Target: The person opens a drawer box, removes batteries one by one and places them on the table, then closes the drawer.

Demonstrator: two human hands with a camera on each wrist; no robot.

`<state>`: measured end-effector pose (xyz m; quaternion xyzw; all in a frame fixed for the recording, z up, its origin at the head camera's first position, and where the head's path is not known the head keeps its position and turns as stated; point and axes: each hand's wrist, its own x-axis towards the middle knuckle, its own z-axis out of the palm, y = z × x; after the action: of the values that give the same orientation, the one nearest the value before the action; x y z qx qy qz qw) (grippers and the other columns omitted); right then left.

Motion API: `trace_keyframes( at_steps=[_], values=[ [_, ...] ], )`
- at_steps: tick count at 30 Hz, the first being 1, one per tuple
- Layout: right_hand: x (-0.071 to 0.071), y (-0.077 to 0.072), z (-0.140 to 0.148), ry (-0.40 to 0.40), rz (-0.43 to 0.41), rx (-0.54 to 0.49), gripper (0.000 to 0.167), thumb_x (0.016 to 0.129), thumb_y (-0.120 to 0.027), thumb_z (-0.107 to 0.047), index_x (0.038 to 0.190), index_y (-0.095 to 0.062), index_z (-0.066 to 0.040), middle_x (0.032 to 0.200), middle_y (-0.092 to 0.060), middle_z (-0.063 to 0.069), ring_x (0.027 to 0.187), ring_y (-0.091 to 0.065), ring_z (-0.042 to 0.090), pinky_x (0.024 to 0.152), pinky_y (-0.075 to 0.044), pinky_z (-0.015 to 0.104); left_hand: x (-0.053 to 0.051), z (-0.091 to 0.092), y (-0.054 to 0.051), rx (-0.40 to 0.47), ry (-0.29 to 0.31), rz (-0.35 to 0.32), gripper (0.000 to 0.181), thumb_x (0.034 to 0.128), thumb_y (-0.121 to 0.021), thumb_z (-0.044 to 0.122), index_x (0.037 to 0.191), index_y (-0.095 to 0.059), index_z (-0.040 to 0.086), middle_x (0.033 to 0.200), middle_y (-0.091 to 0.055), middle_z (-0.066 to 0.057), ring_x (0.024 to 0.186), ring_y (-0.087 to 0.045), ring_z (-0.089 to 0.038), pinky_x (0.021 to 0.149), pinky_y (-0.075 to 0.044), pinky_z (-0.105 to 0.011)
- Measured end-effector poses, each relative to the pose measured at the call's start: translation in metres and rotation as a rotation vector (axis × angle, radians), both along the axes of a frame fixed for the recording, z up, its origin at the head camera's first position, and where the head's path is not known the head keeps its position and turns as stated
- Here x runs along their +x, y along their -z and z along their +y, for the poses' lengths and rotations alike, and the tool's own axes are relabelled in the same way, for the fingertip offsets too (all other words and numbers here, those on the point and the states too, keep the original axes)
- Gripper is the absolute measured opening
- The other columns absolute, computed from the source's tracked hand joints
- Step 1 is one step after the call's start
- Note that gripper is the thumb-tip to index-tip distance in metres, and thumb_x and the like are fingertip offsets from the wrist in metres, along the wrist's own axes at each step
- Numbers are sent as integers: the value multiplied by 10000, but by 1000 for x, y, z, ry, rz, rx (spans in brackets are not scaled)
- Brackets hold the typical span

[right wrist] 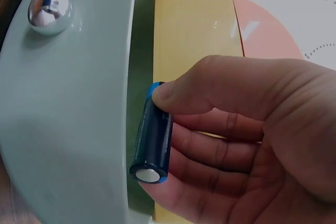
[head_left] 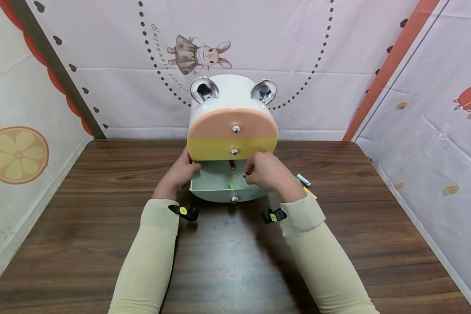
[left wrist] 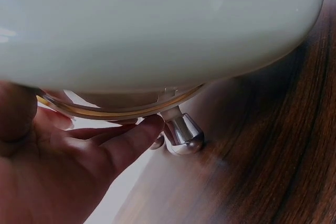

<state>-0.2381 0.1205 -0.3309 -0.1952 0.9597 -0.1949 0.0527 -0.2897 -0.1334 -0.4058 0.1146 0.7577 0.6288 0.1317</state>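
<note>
A cabinet [head_left: 232, 123] with a peach drawer front over a yellow one stands on the table, its pale green bottom drawer [head_left: 212, 196] pulled out. My left hand [head_left: 179, 175] grips that drawer's left side, thumb over the rim; in the left wrist view its fingers [left wrist: 131, 142] lie by the cabinet edge near a silver foot or knob. Above the drawer's right part, my right hand [head_left: 270, 172] pinches a dark blue battery [right wrist: 152, 137] between thumb and fingers. Inside the drawer lie a dark battery-like cylinder [head_left: 232, 165] and a small green one [head_left: 230, 186].
To the right of the cabinet, a silver cylinder [head_left: 304, 179] and a yellow one [head_left: 310, 192] lie on the wooden table [head_left: 227, 261], partly behind my right hand. Two shiny ear-like rounds [head_left: 205, 89] top the cabinet. Printed cloth walls [head_left: 298, 39] surround the table.
</note>
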Motion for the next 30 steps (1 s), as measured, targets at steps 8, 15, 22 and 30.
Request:
trace_keyframes(
  at_steps=[8, 15, 22, 30],
  values=[
    [6, -3, 8, 15, 1, -18, 94, 726, -657, -74, 754, -701, -152, 704, -603, -53, 671, -471, 132, 619, -396, 276, -8, -2, 14, 7, -14, 21, 888, 894, -415, -59, 1542, 9, 375, 1617, -90, -40, 1405, -186, -266, 1020, -321, -474],
    [14, -8, 16, 35, -5, -10, 86, 721, -657, -87, 765, -696, -150, 716, -620, -46, 684, -507, 127, 639, -420, 277, 1, 0, -1, 14, 9, -10, 858, 894, -399, -73, 1551, 3, 304, 1614, -86, -89, 1398, -203, -316, 1001, -341, -493],
    [22, -11, 26, 54, -22, 8, 140, 748, -665, -114, 872, -720, -146, 816, -687, -36, 742, -590, 123, 685, -475, 289, 8, 1, -11, 2, 13, -18, 849, 900, -396, -57, 1553, 17, 296, 1603, -108, -115, 1377, -246, -336, 996, -350, -482],
    [28, -11, 36, 18, -25, 12, 137, 747, -652, -111, 870, -707, -136, 752, -651, -41, 688, -540, 118, 671, -451, 282, 8, 2, -11, 9, 9, -15, 890, 899, -401, -63, 1555, 68, 314, 1618, -71, -108, 1403, -204, -325, 1009, -322, -482]
  ],
)
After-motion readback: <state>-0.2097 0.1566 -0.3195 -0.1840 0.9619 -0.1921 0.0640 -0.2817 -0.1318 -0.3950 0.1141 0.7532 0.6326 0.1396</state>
